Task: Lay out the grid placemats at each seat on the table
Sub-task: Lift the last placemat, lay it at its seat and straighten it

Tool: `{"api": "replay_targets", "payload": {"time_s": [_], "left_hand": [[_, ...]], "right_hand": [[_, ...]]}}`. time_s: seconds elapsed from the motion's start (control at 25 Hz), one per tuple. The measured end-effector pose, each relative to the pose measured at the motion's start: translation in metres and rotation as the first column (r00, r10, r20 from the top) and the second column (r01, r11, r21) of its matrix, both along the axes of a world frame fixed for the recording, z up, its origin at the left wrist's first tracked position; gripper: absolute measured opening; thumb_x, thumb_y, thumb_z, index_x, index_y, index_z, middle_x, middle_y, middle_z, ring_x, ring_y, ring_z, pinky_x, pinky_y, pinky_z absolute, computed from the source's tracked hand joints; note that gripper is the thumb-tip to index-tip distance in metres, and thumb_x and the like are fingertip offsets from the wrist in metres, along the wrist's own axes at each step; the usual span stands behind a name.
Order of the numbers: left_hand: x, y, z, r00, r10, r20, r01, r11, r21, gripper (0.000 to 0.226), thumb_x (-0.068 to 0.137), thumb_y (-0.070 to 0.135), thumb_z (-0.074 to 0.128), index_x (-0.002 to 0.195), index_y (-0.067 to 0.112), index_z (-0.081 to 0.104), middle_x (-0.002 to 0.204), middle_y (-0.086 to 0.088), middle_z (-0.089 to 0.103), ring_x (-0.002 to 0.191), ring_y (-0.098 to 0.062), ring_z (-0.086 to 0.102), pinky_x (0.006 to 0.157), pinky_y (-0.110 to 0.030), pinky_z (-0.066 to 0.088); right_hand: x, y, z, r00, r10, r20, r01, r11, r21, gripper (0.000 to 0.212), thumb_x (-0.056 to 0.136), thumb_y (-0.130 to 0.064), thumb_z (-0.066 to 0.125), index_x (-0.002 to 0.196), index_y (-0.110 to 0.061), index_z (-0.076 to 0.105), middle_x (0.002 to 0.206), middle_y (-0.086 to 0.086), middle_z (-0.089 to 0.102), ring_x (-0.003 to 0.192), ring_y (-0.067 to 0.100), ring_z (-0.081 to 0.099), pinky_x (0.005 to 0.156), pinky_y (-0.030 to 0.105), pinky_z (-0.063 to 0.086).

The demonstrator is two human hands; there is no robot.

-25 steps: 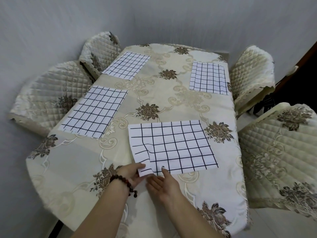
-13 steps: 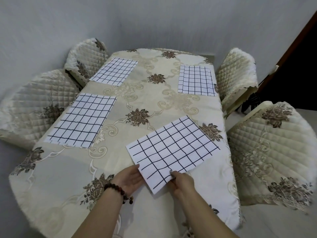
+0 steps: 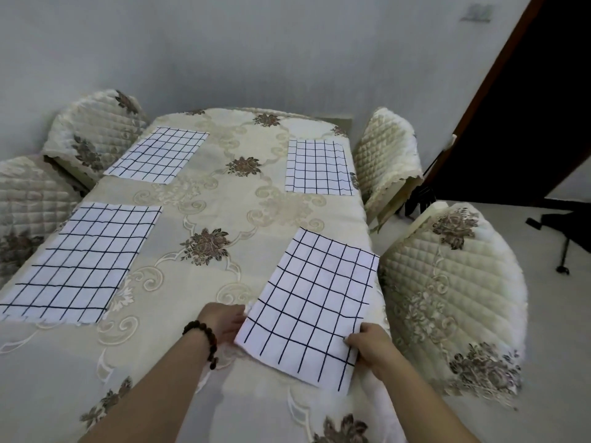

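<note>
Several white placemats with black grid lines lie on the cream floral tablecloth [image 3: 230, 203]. The near right placemat [image 3: 311, 302] lies lengthways along the table's right edge, facing the near right chair. My left hand [image 3: 224, 321], with a bead bracelet on the wrist, touches its near left edge. My right hand [image 3: 367, 345] pinches its near right corner. Other placemats lie flat at the near left [image 3: 86, 260], far left [image 3: 158, 158] and far right [image 3: 318, 167].
Quilted cream chairs stand round the table: near right [image 3: 454, 289], far right [image 3: 387, 158], far left [image 3: 92, 132] and near left [image 3: 25, 199]. A dark doorway [image 3: 527, 107] opens at the right, with a black stand [image 3: 564, 238] on the floor.
Both hands have turned the near placemat clockwise and slid it right, from crosswise in front of me to lengthways along the right edge. My view has shifted right.
</note>
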State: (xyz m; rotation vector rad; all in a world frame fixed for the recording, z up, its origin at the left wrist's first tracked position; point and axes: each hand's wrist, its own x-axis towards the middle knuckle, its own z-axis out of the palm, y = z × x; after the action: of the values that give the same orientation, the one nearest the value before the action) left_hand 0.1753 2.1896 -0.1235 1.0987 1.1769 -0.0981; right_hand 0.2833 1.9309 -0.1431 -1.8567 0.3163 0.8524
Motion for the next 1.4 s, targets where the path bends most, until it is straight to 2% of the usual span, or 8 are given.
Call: {"api": "replay_targets", "payload": {"time_s": [0.12, 0.28, 0.4, 0.52, 0.72, 1.0, 1.12, 1.4], "left_hand": [[0.025, -0.004, -0.008, 0.982, -0.187, -0.035, 0.190, 0.978, 0.090, 0.023, 0.079, 0.009, 0.070, 0.083, -0.013, 0.064, 0.085, -0.026, 0.070, 0.073, -0.035, 0.067, 0.066, -0.041, 0.059], [0.050, 0.007, -0.036, 0.942, -0.306, -0.134, 0.327, 0.927, 0.183, 0.025, 0.068, 0.012, 0.077, 0.078, -0.008, 0.066, 0.084, -0.025, 0.071, 0.080, -0.038, 0.070, 0.075, -0.053, 0.057], [0.053, -0.001, -0.017, 0.948, -0.283, -0.145, 0.304, 0.941, 0.150, 0.015, 0.077, 0.002, 0.071, 0.080, -0.010, 0.064, 0.083, -0.026, 0.070, 0.074, -0.036, 0.069, 0.069, -0.048, 0.059], [0.054, -0.004, -0.013, 0.948, -0.288, -0.137, 0.305, 0.944, 0.128, 0.011, 0.082, 0.002, 0.067, 0.081, -0.008, 0.063, 0.082, -0.024, 0.070, 0.069, -0.033, 0.069, 0.064, -0.042, 0.059], [0.058, -0.007, -0.016, 0.932, -0.332, -0.145, 0.342, 0.938, 0.052, 0.014, 0.078, 0.002, 0.068, 0.087, -0.009, 0.065, 0.082, -0.025, 0.072, 0.075, -0.036, 0.071, 0.072, -0.049, 0.058], [0.064, -0.020, -0.017, 0.950, -0.303, -0.073, 0.303, 0.953, -0.001, 0.007, 0.084, -0.003, 0.062, 0.082, -0.009, 0.062, 0.078, -0.024, 0.071, 0.075, -0.037, 0.069, 0.072, -0.048, 0.058], [0.066, -0.022, -0.021, 0.953, -0.293, -0.072, 0.296, 0.954, 0.038, 0.006, 0.083, -0.003, 0.063, 0.083, -0.009, 0.061, 0.086, -0.027, 0.069, 0.081, -0.040, 0.068, 0.077, -0.053, 0.056], [0.067, -0.020, -0.033, 0.912, -0.367, -0.182, 0.405, 0.875, 0.265, 0.010, 0.079, 0.005, 0.068, 0.079, -0.005, 0.065, 0.088, -0.027, 0.070, 0.081, -0.038, 0.070, 0.075, -0.051, 0.058]], "right_hand": [[0.028, -0.006, -0.006, 0.990, 0.140, 0.035, -0.136, 0.986, -0.101, 0.014, 0.072, 0.000, 0.062, 0.085, -0.005, 0.065, 0.094, 0.019, 0.068, 0.089, 0.035, 0.065, 0.082, 0.048, 0.056], [0.060, -0.006, -0.005, 0.972, 0.221, 0.087, -0.202, 0.962, -0.181, 0.010, 0.077, 0.000, 0.062, 0.072, -0.008, 0.058, 0.076, 0.012, 0.062, 0.071, 0.026, 0.058, 0.065, 0.036, 0.051], [0.077, -0.004, -0.009, 0.974, 0.197, 0.115, -0.171, 0.964, -0.204, 0.019, 0.078, -0.003, 0.064, 0.065, -0.007, 0.052, 0.064, 0.008, 0.052, 0.059, 0.020, 0.047, 0.054, 0.026, 0.039], [0.085, -0.005, -0.015, 0.974, 0.142, 0.174, -0.107, 0.975, -0.193, 0.012, 0.080, -0.006, 0.067, 0.072, -0.003, 0.058, 0.065, 0.009, 0.055, 0.060, 0.021, 0.049, 0.055, 0.026, 0.037], [0.093, -0.006, -0.026, 0.964, 0.004, 0.265, 0.034, 0.990, -0.139, 0.011, 0.080, -0.008, 0.069, 0.089, -0.002, 0.067, 0.095, 0.015, 0.069, 0.092, 0.032, 0.063, 0.086, 0.041, 0.053], [0.098, -0.021, -0.018, 0.977, 0.055, 0.208, -0.003, 0.971, -0.240, 0.017, 0.078, -0.013, 0.073, 0.089, -0.002, 0.065, 0.084, 0.014, 0.064, 0.074, 0.025, 0.057, 0.066, 0.030, 0.044], [0.095, -0.026, -0.019, 0.982, 0.078, 0.172, -0.026, 0.958, -0.286, 0.010, 0.077, -0.009, 0.072, 0.081, -0.004, 0.064, 0.073, 0.012, 0.062, 0.069, 0.025, 0.056, 0.064, 0.032, 0.047], [0.082, -0.030, -0.022, 0.949, 0.076, 0.304, 0.004, 0.968, -0.253, 0.017, 0.075, -0.009, 0.074, 0.067, -0.017, 0.062, 0.061, 0.002, 0.061, 0.057, 0.018, 0.052, 0.063, 0.031, 0.045]]}}
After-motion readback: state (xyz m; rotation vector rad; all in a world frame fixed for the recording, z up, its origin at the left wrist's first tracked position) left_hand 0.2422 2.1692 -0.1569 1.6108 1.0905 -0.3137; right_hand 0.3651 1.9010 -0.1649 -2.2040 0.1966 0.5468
